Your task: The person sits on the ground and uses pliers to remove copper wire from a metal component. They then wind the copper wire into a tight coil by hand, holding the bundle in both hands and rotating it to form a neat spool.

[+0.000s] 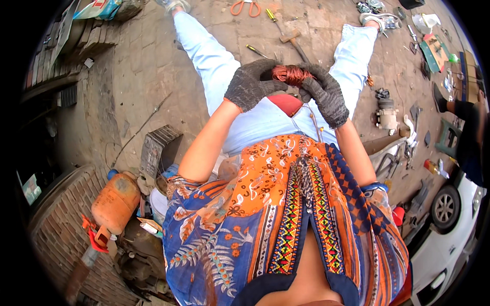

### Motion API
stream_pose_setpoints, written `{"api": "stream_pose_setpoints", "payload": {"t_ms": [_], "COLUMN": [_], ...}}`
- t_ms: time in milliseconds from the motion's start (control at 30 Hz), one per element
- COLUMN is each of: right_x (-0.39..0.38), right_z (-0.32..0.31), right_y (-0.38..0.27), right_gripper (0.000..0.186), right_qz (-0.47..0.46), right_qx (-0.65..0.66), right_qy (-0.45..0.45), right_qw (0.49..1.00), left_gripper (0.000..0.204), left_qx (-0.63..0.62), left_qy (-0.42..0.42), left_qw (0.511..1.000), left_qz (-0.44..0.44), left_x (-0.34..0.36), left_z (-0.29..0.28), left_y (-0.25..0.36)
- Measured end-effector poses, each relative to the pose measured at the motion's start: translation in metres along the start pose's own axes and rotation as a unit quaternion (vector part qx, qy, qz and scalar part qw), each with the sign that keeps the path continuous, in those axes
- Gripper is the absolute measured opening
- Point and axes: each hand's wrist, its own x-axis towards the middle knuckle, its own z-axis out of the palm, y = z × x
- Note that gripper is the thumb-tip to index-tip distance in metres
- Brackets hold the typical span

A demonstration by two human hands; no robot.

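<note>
A bundle of copper-coloured wire [290, 74] is held up between my two gloved hands, over my lap. My left hand [251, 84], in a dark grey knit glove, closes on the bundle's left end, which its fingers partly hide. My right hand [324, 93], in a matching glove, grips the right end with bent fingers and thumb. A red thing [285, 103] lies between my thighs below the bundle, and thin cord-like strands [315, 121] hang beside my right hand.
On the paving lie a hammer [293, 38], screwdrivers [255, 50], orange-handled scissors [246, 7] and a cylindrical metal part [387, 115]. An orange gas cylinder [116, 201] and bricks [66, 219] are at left. At right are another person's dark-clad leg [467, 127] and a white car [444, 234].
</note>
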Motion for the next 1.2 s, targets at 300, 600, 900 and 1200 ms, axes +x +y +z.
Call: {"api": "stream_pose_setpoints", "payload": {"t_ms": [300,600,900,1200], "right_x": [0.028,0.049,0.04,0.018], "right_z": [-0.004,0.004,0.003,0.0], "right_y": [0.026,0.005,-0.01,-0.054], "right_gripper": [0.03,0.056,0.052,0.045], "right_qz": [0.093,-0.121,-0.231,-0.082], "right_qx": [0.224,0.023,-0.168,-0.12], "right_qy": [-0.041,0.036,-0.013,-0.001], "right_qw": [0.969,0.992,0.958,0.989], "left_gripper": [0.072,0.049,0.047,0.068], "left_qx": [0.393,0.084,0.053,0.239], "left_qy": [-0.021,-0.111,-0.26,-0.051], "left_qw": [0.846,0.983,0.962,0.904], "left_qz": [0.36,0.115,-0.063,0.351], "left_x": [0.032,0.067,0.064,0.048], "left_z": [-0.007,-0.025,-0.062,-0.055], "left_y": [-0.004,-0.015,0.052,0.067]}}
